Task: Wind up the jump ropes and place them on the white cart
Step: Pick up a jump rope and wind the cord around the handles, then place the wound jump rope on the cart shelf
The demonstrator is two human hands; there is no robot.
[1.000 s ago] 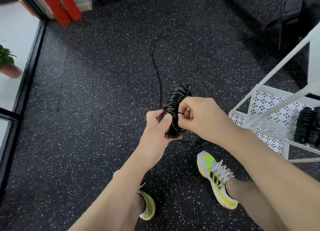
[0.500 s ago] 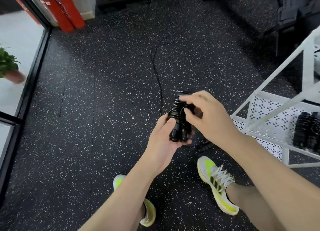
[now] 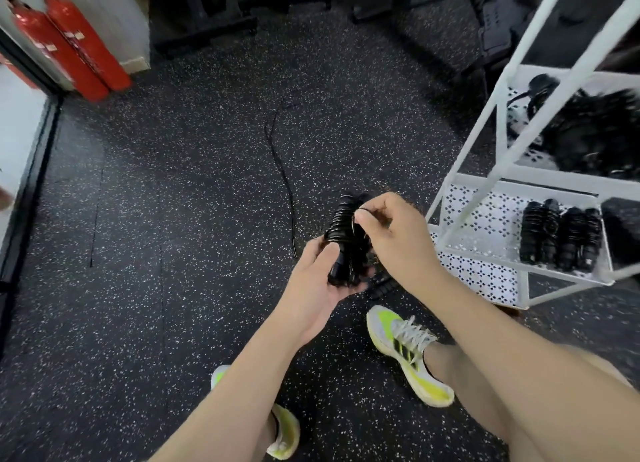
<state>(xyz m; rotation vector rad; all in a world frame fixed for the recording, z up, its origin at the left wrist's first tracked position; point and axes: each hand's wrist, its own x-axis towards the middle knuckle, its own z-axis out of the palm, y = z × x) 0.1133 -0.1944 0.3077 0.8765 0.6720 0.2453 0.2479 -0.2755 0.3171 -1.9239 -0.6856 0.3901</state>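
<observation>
Wound jump rope [image 3: 343, 233] centre frame between both hands; cart [image 3: 485, 239] right holding bundles [image 3: 557, 236]; extinguishers [image 3: 69, 45] upper left.

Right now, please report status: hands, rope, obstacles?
Left hand grips wound jump rope. Right hand pinches cord. Tail on floor. White cart right, unobstructed.

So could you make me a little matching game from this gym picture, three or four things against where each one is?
Things:
1. half-wound jump rope
2. wound rope bundles
3. red cylinders
4. loose rope end

Places:
A. trailing on the speckled floor
B. against the wall, top left
C. on the white cart
D. held in the left hand, the right hand pinching a loop

Pairs: 1-D, 2-C, 3-B, 4-A
</observation>
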